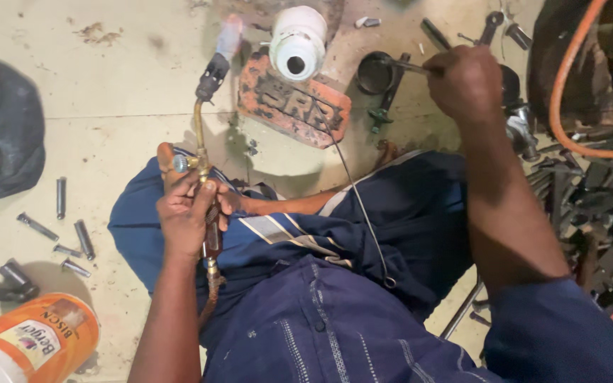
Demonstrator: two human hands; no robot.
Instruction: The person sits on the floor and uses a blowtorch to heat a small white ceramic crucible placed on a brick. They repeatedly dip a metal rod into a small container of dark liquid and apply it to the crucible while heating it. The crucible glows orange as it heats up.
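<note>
On floor, between knees: left hand (187, 213) gripping brass gas torch (203, 135), fingers wrapped tight round handle, nozzle pointing up toward white cylindrical part (297, 41) lying on rusty orange metal block (292, 99). Right hand (466, 81) closing round thin metal rod (409, 67), tip reaching into small dark tin (375, 73) beside block. Steel bolts (65, 227) lying scattered at left, near orange plastic tub (30, 340).

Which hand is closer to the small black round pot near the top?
Right. The right hand is just beside the black pot, holding a thin tool into it. The left hand grips the torch, far lower left.
</note>
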